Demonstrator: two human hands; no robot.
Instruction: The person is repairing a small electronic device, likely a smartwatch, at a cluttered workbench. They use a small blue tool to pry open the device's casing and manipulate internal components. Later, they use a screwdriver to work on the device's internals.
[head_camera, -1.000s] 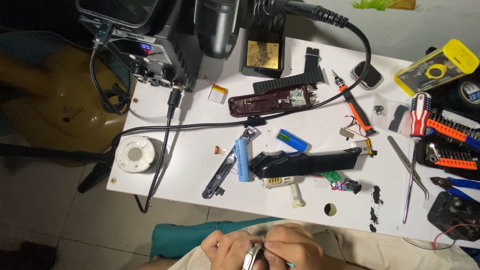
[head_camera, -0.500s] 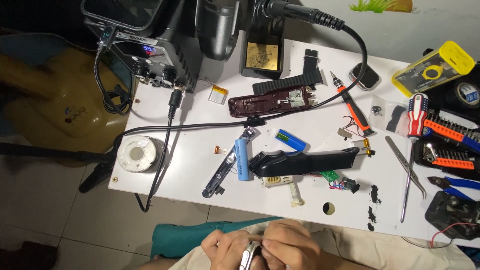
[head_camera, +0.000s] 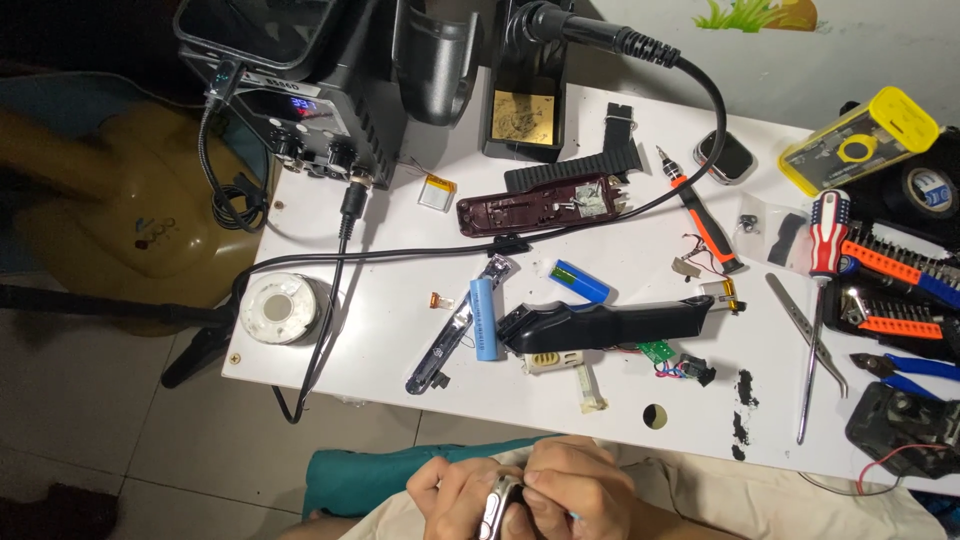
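At the far left corner of the white tabletop (head_camera: 330, 375) stands a black station box (head_camera: 300, 110) with a small lit screen (head_camera: 288, 103) on its face, glowing blue with red digits (too small to read from here). On top of the box lies a flat dark screen (head_camera: 255, 25), unlit. Near the far right corner sits a clear plastic case with yellow trim (head_camera: 860, 140), a yellow ring inside it. Just beside it, at the right edge, a small clear bag (head_camera: 775, 232) lies flat, holding dark bits. Beyond the far edge, a sticker of green grass (head_camera: 755, 14) shows on the wall.
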